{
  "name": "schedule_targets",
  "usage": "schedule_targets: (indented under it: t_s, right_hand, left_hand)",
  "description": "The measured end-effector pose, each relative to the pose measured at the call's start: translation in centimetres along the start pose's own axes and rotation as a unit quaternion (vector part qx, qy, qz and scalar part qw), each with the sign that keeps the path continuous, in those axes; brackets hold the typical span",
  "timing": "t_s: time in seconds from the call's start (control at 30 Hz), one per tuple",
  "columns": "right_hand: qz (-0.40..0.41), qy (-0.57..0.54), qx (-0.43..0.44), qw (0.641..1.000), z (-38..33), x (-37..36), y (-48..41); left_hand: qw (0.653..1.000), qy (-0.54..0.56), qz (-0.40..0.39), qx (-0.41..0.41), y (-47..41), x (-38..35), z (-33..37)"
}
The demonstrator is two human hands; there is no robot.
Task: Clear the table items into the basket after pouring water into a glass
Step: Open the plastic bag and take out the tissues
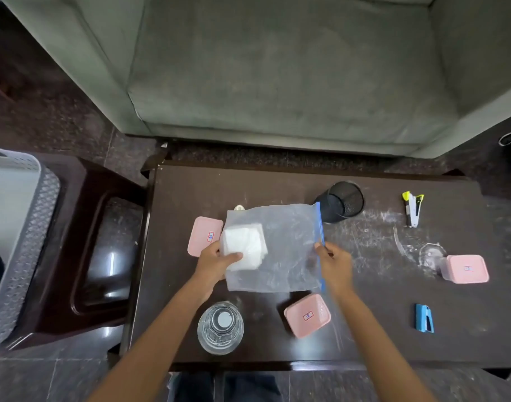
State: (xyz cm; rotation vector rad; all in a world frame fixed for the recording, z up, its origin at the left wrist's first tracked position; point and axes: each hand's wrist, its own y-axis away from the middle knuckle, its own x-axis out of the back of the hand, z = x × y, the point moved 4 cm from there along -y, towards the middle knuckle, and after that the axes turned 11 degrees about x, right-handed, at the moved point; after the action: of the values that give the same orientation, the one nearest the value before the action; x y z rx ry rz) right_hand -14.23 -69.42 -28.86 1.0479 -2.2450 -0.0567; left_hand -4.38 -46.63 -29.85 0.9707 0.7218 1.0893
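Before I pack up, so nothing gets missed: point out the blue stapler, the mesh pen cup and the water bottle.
blue stapler [424,318]: head view, middle of its body.
mesh pen cup [345,200]: head view, inner mesh wall.
water bottle [223,319]: head view, its white cap.

Grey-green sofa [277,68] behind dark wooden table [277,181]; speckled dark floor [59,117], brown stool [74,195] left

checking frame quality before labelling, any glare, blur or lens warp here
Head view: wide-angle warp bows the table edges and the sofa. Head view: a glare streak sits on the glossy stool. Head view: the right hand, pinching the zip bag, and its forearm are motion-smeared; the left hand gripping it looks sharper. Head view: the clear glass is faint.
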Motion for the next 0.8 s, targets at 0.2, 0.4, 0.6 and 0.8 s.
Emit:
schedule_targets:
  t_s: [0.2, 0.4, 0.6, 0.8]
  right_hand:
    - [-0.021, 0.264, 0.137, 0.954, 2.8, -0.7, -0.9]
    - [0.024, 0.114, 0.079, 0.99, 3.6, -1.0, -1.7]
    - [-0.148, -0.398, -0.191, 0.885, 3.4, -2.3, -2.0]
    - [-0.385, -0.162, -0.113, 0.902, 2.7, -4.2, -2.1]
  left_hand:
    - [1.0, 0.005, 0.019, 0.022, -3.1, -2.0, -2.0]
    - [0.998, -0.029, 0.045, 0.026, -4.5, -2.1, -2.9]
    - [0.996, -0.015, 0.086, 0.01, -4.9, -1.8, -3.3]
    - [0.996, 0.017, 0.078, 0.039, -5.6, -1.7, -4.2]
